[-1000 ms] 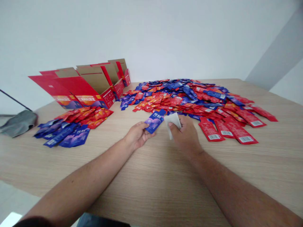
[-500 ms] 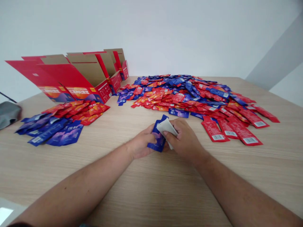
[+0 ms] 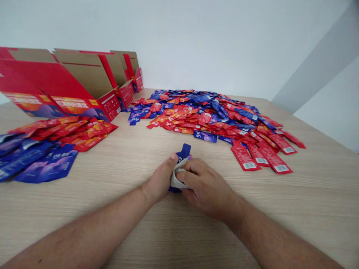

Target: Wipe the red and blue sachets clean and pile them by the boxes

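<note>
1. In the grip: the left hand point(image 3: 159, 180) pinches a narrow-necked blue-purple sachet point(image 3: 184, 152), its thumb along the sachet's left edge. The sachet's neck points away from the person; most of its front is covered.
2. The right hand point(image 3: 206, 186) has its fingers curled around a folded off-white cloth point(image 3: 176, 183), pressed against that sachet. This looks like wiping, underway rather than finished; how much of the surface is clean cannot be told.
3. Left of the grip, well apart from it, overlapping rows lie on the wood-grain table point(image 3: 157, 235): red-orange sachets point(image 3: 73, 130) farther off, blue-purple sachets point(image 3: 39, 160) nearer. Their neat, colour-by-colour layout suggests a portion already dealt with.
4. Beyond the grip and spreading to its right is a far larger mixed heap of red and blue sachets point(image 3: 207, 119). Judging by its jumble, most of the work is left there.
5. Nearest the grip on the heap's front edge is one blue sachet point(image 3: 205, 136); to the right, three red sachets lie barcode side up point(image 3: 261, 158).
6. Far left beyond the rows stand red printed cartons point(image 3: 109, 102), flaps raised. Their floors are hidden, so whether any are filled cannot be told.
</note>
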A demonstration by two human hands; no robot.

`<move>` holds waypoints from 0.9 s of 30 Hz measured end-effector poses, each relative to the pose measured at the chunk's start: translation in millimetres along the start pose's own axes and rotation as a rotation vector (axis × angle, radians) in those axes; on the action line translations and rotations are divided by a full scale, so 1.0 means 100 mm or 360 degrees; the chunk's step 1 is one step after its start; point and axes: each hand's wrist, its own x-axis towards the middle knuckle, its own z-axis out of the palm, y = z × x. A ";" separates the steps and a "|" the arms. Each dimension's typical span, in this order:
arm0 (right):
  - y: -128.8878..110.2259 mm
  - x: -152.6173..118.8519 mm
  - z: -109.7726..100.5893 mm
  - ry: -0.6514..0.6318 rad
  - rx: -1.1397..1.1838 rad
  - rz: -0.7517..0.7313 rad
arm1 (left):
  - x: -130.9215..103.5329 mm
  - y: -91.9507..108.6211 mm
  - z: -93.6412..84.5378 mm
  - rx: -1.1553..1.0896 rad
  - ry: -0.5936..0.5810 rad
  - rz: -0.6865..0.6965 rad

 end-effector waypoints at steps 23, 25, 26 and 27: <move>0.04 -0.01 0.01 0.0191 -0.0139 0.0291 | -0.01 0.01 -0.04 0.0012 -0.0093 -0.0127; 0.04 -0.01 0.01 0.0177 -0.0118 0.0258 | -0.01 0.01 -0.03 0.0048 -0.0090 -0.0098; 0.03 -0.01 0.01 0.0128 -0.0086 0.0185 | -0.01 0.01 -0.03 0.0082 -0.0066 -0.0057; 0.02 -0.01 0.02 0.0079 -0.0056 0.0114 | -0.01 0.02 -0.03 0.0110 -0.0036 -0.0027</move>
